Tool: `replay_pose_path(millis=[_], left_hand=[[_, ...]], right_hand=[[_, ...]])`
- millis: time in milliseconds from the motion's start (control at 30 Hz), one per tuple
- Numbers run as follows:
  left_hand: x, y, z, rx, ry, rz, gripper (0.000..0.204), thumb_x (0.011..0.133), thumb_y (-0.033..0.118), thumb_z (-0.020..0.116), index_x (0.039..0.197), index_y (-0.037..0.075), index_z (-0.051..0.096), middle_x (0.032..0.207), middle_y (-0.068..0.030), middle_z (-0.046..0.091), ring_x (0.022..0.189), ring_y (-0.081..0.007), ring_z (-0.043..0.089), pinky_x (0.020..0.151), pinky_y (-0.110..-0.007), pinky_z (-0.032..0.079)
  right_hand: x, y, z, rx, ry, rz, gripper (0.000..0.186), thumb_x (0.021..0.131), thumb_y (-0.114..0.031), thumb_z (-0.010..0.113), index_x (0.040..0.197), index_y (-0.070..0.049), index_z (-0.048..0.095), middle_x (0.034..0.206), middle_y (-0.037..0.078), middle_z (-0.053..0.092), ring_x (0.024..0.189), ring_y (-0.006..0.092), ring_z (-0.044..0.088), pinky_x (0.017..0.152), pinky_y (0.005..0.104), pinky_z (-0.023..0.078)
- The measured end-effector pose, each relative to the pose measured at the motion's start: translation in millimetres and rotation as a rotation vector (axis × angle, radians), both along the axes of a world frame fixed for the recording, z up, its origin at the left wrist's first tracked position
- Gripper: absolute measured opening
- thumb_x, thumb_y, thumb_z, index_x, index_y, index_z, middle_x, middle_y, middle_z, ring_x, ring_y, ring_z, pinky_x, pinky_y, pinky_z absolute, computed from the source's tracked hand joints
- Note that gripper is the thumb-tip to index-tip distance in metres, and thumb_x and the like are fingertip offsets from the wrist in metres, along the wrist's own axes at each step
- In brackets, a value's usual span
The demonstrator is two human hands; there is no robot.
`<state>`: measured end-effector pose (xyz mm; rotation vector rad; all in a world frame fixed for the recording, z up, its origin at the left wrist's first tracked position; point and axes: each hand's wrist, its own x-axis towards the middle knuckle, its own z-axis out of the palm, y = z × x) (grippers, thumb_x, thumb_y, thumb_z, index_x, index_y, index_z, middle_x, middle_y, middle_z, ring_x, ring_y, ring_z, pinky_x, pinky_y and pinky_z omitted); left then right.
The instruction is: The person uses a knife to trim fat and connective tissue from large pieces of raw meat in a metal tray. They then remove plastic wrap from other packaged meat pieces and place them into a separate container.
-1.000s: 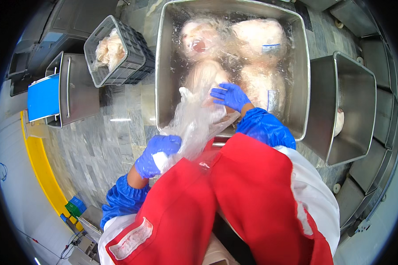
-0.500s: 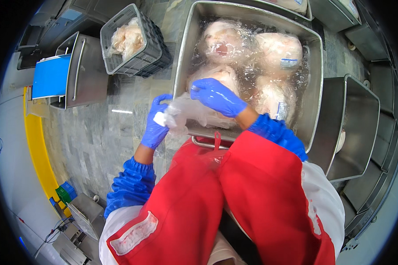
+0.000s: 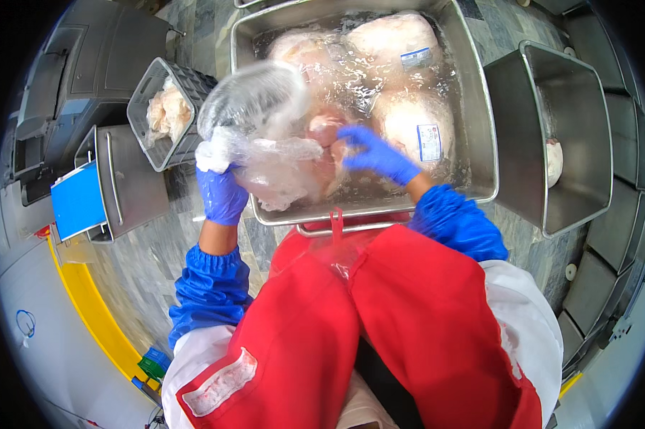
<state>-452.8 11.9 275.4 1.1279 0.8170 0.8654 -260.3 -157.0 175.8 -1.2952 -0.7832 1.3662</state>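
Note:
My left hand (image 3: 221, 193), in a blue glove, is closed on the white bunched part of a clear plastic bag (image 3: 283, 168). The bag spreads, blurred and crumpled, over the left side of a steel tub (image 3: 483, 136) of water. My right hand (image 3: 374, 154), also gloved in blue, has its fingers stretched out beside a bare pink piece of meat (image 3: 326, 129) partly covered by the bag. Whether it touches the meat is unclear. Several large pale pieces of meat sit in the water, including a wrapped labelled piece (image 3: 412, 129) right of my right hand.
A grey crate (image 3: 138, 136) with crumpled plastic (image 3: 168, 114) stands to the left. Beyond it is a steel cart (image 3: 136, 171) with a blue panel (image 3: 79, 200). At the right stands a deep steel bin (image 3: 573, 196) with a pale piece (image 3: 553, 163) inside.
My left hand has brought the bag up over the tub's left side, where it billows out. My right hand has come off the bag and shifted right. The whole view has turned.

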Motion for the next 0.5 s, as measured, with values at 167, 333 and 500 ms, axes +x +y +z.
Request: replay_pose_path(millis=[167,333,500], left_hand=[[9.4,1.2,27.1,-0.007,-0.076,-0.042,0.018,0.087,0.019,0.044,0.098,0.005,0.048,0.095,-0.0058,0.053,0.085,-0.0156,0.052,0.076,-0.031,0.044],[-6.9,2.8,56.3,-0.146,-0.405,-0.209,0.03,0.089,0.027,0.039,0.109,0.005,0.047,0.105,-0.0086,0.052,0.096,-0.0208,0.051,0.087,-0.037,0.04],[-19.4,25.4,43.6,0.028,-0.195,-0.005,0.027,0.087,0.022,0.043,0.108,0.006,0.048,0.104,-0.0075,0.053,0.094,-0.0201,0.052,0.084,-0.036,0.042]], right_hand=[[-102.8,-16.4,-106.4,0.115,-0.476,0.1,0.064,0.065,-0.037,0.069,0.114,-0.002,0.046,0.109,0.015,0.049,0.098,0.0251,0.049,0.084,0.0333,0.04],[-126.2,19.8,-122.3,-0.133,-0.268,-0.062,0.046,0.072,-0.031,0.062,0.105,-0.001,0.051,0.101,0.016,0.053,0.091,0.0261,0.051,0.077,0.0354,0.042],[-77.4,33.0,-79.6,0.183,-1.043,-0.174,0.019,0.077,-0.015,0.051,0.091,-0.002,0.056,0.083,0.01,0.055,0.079,0.0234,0.054,0.07,0.0325,0.043]])
